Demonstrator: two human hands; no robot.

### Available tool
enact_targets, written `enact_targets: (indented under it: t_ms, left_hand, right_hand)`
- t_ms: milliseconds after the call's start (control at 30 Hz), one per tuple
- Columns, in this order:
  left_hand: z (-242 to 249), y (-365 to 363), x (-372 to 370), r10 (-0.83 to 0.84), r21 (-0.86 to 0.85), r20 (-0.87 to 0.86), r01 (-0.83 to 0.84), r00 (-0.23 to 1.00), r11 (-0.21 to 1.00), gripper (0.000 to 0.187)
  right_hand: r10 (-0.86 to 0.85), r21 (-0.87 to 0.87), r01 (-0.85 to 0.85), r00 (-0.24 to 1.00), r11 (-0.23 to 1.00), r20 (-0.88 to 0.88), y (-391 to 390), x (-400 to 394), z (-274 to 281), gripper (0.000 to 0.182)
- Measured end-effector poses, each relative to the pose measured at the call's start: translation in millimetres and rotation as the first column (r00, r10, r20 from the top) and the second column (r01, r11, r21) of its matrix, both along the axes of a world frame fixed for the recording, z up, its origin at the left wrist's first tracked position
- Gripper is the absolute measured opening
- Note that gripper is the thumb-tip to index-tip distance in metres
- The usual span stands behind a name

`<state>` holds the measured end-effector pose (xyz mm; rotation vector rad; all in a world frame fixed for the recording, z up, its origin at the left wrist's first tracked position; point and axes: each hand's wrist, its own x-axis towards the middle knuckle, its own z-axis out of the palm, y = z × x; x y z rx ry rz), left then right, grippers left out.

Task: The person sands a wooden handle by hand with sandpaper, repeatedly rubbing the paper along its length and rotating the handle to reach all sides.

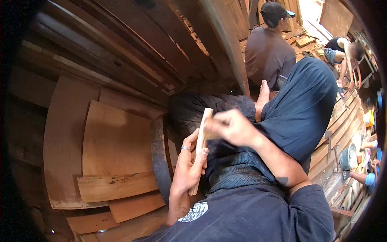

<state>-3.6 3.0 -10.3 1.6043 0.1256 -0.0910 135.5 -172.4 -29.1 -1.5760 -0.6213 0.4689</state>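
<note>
My left hand (189,163), with a ring on one finger, is closed around a pale, slim wooden stick (201,139). The stick stands almost upright in the view, its lower end reaching past my wrist. At the stick's upper half, my right hand (234,128) is closed with its fingertips against the wood. Motion blurs those fingers. A tan-brown patch (210,130) shows at them, too smeared to name. Both hands are above my lap, over my dark trousers (306,97).
Wooden boards (121,141) lean at my left, and long dark planks (137,36) stand beyond. A person in a cap (270,52) sits ahead, facing away. Another person (342,50) bends at the upper right. At the right are a bucket (347,157), a hammer (328,139) and another person's arm.
</note>
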Motion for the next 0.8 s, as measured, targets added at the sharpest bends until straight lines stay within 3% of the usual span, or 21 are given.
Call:
enact_targets:
  t_ms: [33,67,167,200,233,300,333,367,433,467,500,567,600,633,700,800]
  left_hand:
    - [2.4,-2.3,0.5,0.004,0.012,0.000,-0.004,1.000,1.000,0.060]
    - [3.0,-4.6,0.1,0.004,-0.007,0.001,-0.004,1.000,1.000,0.061]
    - [-1.0,-4.6,0.3,0.017,-0.015,0.001,-0.017,1.000,1.000,0.060]
    - [-2.1,-4.1,2.3,0.033,-0.011,0.069,-0.032,0.997,0.999,0.060]
    - [-0.4,-4.4,1.5,0.034,-0.004,0.032,-0.034,0.999,0.999,0.060]
    - [8.3,-5.4,-0.9,0.050,0.011,-0.042,-0.050,0.998,0.999,0.061]
    - [4.6,-5.9,-0.1,0.031,0.001,0.010,-0.031,0.999,1.000,0.061]
    - [2.2,-5.3,0.6,0.037,-0.002,0.017,-0.037,0.999,0.999,0.061]
    - [-1.3,-6.1,0.7,0.030,-0.007,0.024,-0.030,0.999,1.000,0.061]
    - [-0.2,-4.2,0.6,0.034,0.019,-0.004,-0.034,0.999,0.999,0.062]
    - [-3.9,-3.9,1.4,0.049,-0.028,0.078,-0.047,0.996,0.998,0.063]
    - [-2.7,-3.0,1.1,0.066,0.047,0.064,-0.069,0.996,0.997,0.063]
    - [-1.4,-3.0,0.1,0.054,0.055,0.051,-0.057,0.997,0.997,0.063]
    - [-0.2,-3.5,0.6,0.041,0.063,0.043,-0.044,0.998,0.997,0.062]
    - [0.7,-4.1,3.7,0.035,0.043,0.048,-0.037,0.998,0.998,0.062]
    - [-3.8,-4.7,3.1,0.063,-0.020,0.113,-0.061,0.992,0.998,0.061]
  right_hand:
    - [-0.170,0.033,0.171,0.985,0.985,-0.033,-1.1,6.0,6.4,0.040]
    - [-0.198,0.070,0.204,0.977,0.976,-0.080,-6.8,10.9,6.0,0.039]
    - [0.016,0.115,-0.011,0.999,0.993,-0.045,-2.0,-8.4,4.7,0.039]
    - [0.189,-0.006,-0.189,0.982,0.982,0.001,-2.0,-8.2,-0.2,0.039]
    - [0.228,0.019,-0.227,0.973,0.974,-0.026,-0.4,-11.3,-3.1,0.041]
    - [0.028,0.032,-0.026,0.999,0.999,-0.040,0.0,-0.6,0.0,0.042]
    - [-0.060,0.160,0.081,0.989,0.984,-0.133,-1.5,3.1,9.3,0.043]
    - [-0.058,0.065,0.065,0.993,0.996,-0.106,-11.2,12.0,7.2,0.042]
    - [0.025,0.097,-0.010,0.988,0.995,-0.154,-5.9,-2.5,6.3,0.041]
    - [0.172,-0.025,-0.174,0.983,0.984,-0.070,-8.3,-6.8,8.7,0.041]
    - [0.289,0.075,-0.281,0.949,0.957,-0.129,-1.4,-15.4,-1.5,0.042]
    - [0.238,-0.033,-0.239,0.970,0.970,-0.040,-2.8,-4.2,-8.8,0.044]
    - [0.044,-0.021,-0.045,0.998,0.999,-0.039,-3.6,2.4,-0.8,0.044]
    - [-0.123,0.111,0.131,0.990,0.985,-0.074,-4.3,4.8,11.1,0.045]
    - [-0.119,0.102,0.134,0.982,0.986,-0.146,-6.6,8.3,1.5,0.044]
    - [0.263,0.036,-0.262,0.964,0.964,-0.028,-0.7,-12.7,-4.5,0.045]
